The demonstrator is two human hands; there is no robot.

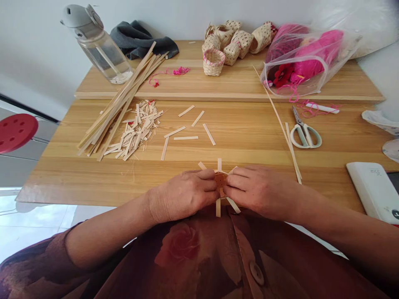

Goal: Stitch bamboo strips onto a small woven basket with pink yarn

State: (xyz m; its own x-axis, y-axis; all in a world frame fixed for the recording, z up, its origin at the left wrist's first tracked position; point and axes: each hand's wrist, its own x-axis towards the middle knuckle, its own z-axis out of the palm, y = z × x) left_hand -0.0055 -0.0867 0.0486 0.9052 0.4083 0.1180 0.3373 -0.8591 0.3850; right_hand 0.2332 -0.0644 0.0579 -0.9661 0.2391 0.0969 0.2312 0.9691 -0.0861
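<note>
Gripping crossed bamboo strips [220,180] between left hand [183,195] and right hand [258,192].

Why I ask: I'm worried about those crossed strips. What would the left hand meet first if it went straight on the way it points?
The crossed bamboo strips held between the hands; the left hand seems already against them, with the right hand just beyond.
</note>
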